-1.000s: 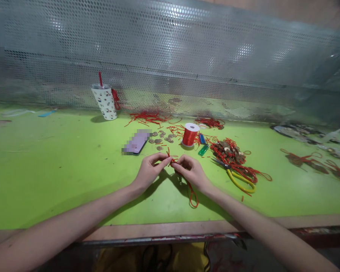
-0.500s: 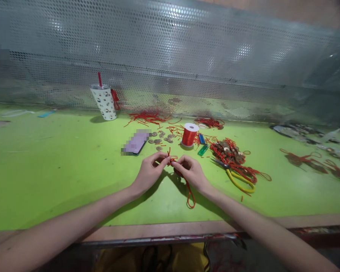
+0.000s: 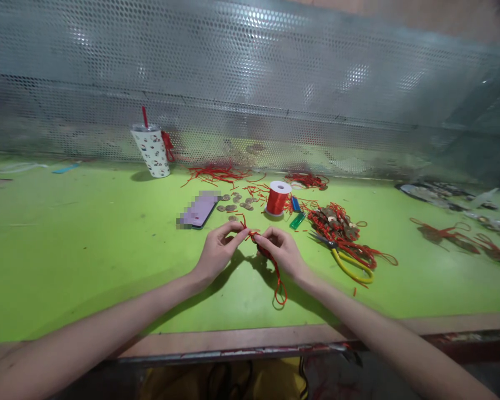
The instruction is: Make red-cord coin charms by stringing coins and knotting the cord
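Note:
Low over the green table (image 3: pixel 120 261), both my hands pinch one piece of red cord (image 3: pixel 280 294). My left hand (image 3: pixel 219 251) has thumb and index finger closed on its short ends, which stick up past the fingertips. My right hand (image 3: pixel 284 253) grips the knotted part between thumb and fingers. From under the right hand a loop of the cord hangs toward me. Something dark, perhaps coins, is partly hidden beneath the right fingers. Loose coins (image 3: pixel 247 206) lie just beyond the hands.
A spool of red cord (image 3: pixel 279 199), blue and green lighters (image 3: pixel 298 220), and yellow-handled scissors (image 3: pixel 350 266) stand close by. A pile of corded coins (image 3: pixel 337 222) lies right. Farther left are a phone (image 3: pixel 202 208) and a tumbler with straw (image 3: pixel 152 150). A perforated metal panel (image 3: pixel 250 72) rises behind.
My left fingertips have shifted slightly left, away from the right hand, and the cord ends now lean left. The right hand stays nearly in place, still gripping the cord.

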{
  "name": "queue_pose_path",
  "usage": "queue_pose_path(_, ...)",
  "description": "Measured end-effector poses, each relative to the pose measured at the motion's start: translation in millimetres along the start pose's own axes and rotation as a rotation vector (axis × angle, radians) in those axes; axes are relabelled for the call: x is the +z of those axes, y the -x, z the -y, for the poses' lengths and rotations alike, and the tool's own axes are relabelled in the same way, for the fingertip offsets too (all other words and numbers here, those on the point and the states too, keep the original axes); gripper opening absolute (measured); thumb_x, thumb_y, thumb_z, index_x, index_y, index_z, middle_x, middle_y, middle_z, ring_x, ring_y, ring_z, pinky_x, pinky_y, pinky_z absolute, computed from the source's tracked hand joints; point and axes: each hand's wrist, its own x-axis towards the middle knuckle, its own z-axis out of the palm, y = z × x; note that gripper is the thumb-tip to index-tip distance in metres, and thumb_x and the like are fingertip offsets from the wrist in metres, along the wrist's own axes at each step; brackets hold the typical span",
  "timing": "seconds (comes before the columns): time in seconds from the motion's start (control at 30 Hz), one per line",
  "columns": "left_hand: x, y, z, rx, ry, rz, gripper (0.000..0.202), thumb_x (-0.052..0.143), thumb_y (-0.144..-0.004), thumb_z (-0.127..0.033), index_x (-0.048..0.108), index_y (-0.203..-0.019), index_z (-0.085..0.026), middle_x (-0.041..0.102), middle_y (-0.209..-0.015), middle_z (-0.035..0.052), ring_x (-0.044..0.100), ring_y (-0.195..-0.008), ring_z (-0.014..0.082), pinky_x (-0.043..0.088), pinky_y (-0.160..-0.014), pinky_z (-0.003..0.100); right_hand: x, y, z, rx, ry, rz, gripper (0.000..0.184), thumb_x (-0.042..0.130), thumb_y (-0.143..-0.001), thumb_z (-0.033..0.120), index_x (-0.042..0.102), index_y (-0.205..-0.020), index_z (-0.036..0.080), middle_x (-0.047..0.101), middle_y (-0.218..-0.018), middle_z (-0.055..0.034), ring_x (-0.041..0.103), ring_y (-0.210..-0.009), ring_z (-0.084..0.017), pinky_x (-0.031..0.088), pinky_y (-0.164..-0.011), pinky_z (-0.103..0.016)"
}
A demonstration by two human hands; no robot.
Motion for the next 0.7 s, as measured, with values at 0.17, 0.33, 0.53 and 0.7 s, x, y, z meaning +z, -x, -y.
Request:
queue_pose_path(0.17, -0.3, 1.2, 3.7, -0.028, -0.055, 0.001, 0.022, 0.073, -0.083, -0.041, 0.070, -0.083, -0.019, 0.069, -0.086, 0.0026, 0.065, -0.085, 0.0187, 0.053, -0.076, 0.029, 3.1, 2.4, -6.4, -0.073, 0.032, 0.000, 0.037, 0.073, -0.081, 0.053, 0.059, -0.077, 0.020, 0.065, -0.063, 0.0002, 0.057, -0.056, -0.014, 0.042, -0.055, -0.027)
queue_pose_path(0.33, -0.6, 3.6, 5.2, -0.007, -0.080, 0.026, 0.021, 0.070, -0.087, -0.038, 0.068, -0.086, -0.018, 0.068, -0.085, 0.0018, 0.066, -0.084, 0.0178, 0.054, -0.077, 0.029, 5.6, 4.5, -7.5, -0.133, 0.124, -0.002, 0.034, 0.072, -0.083, 0.051, 0.063, -0.079, 0.018, 0.067, -0.070, -0.0022, 0.059, -0.062, -0.015, 0.045, -0.059, -0.028)
queue_pose_path(0.53, 0.0, 4.4, 6.7, 0.015, -0.056, 0.041, 0.021, 0.069, -0.089, -0.038, 0.066, -0.088, -0.018, 0.067, -0.087, 0.0012, 0.065, -0.083, 0.0167, 0.055, -0.078, 0.028, 3.7, 2.2, -3.7, -0.124, 0.075, 0.016, 0.040, 0.065, -0.087, 0.058, 0.068, -0.083, 0.019, 0.068, -0.077, -0.0037, 0.060, -0.069, -0.017, 0.048, -0.063, -0.030)
queue_pose_path(0.7, 1.1, 6.7, 4.8, 0.045, -0.061, 0.084, 0.019, 0.067, -0.091, -0.036, 0.066, -0.088, -0.017, 0.066, -0.086, 0.0009, 0.065, -0.083, 0.0162, 0.054, -0.077, 0.027, 2.5, 1.8, -3.6, -0.125, 0.085, 0.001, 0.039, 0.068, -0.084, 0.058, 0.067, -0.087, 0.019, 0.066, -0.077, -0.0028, 0.057, -0.067, -0.016, 0.047, -0.063, -0.031)
